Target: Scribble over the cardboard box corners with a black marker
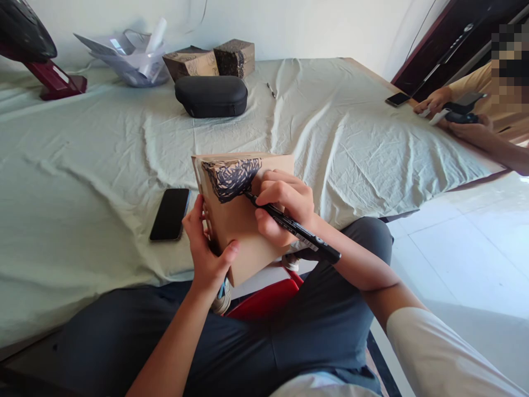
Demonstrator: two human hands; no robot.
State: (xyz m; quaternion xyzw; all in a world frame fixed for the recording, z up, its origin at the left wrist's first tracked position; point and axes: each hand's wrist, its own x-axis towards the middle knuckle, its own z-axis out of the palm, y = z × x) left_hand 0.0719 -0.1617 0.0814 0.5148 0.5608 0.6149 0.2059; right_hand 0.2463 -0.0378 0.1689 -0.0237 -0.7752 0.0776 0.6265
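Observation:
A brown cardboard box (256, 242) is tilted at the near edge of the cloth-covered table. Black scribbled lines cover the upper left of the face turned to me. My left hand (209, 248) grips the box by its left side, thumb on the near face and fingers partly hidden behind the edge. In my right hand (285, 204) is a black marker pen (300, 229), held like a pencil. Its tip meets the cardboard at the lower right border of the scribble, and the side of the hand rests against the box.
A phone (169, 215) lies left of the box. Farther back are a black zip case (211, 97), two patterned cardboard boxes (235, 58), a plastic basket (124, 63) and a small pen (271, 90). Another person's hands (438, 102) hold a dark device at the right, near another phone (397, 99).

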